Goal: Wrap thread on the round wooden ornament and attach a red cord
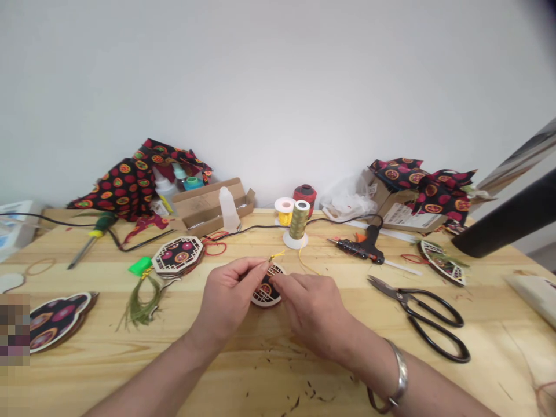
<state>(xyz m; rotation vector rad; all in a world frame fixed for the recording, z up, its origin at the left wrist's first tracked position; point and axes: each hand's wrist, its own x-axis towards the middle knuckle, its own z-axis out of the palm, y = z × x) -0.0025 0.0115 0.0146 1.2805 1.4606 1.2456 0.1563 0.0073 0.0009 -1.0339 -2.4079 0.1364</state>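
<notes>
A small round pendant with a pale lattice frame over dark patterned fabric is between my two hands, close to the table. My left hand is closed in a pinch at its upper left edge, and a short yellow cord sticks up from the fingertips. At the pendant's right side, my right hand is closed, thumb and fingers pressed on the edge. What lies under the right fingers is hidden. Behind the hands stand an olive thread spool, a yellow cord spool and a red thread spool.
Black-handled scissors and a glue gun lie on the right. To the left are an octagonal pendant, a green tassel and a screwdriver. A cardboard box and white bottle stand near the wall.
</notes>
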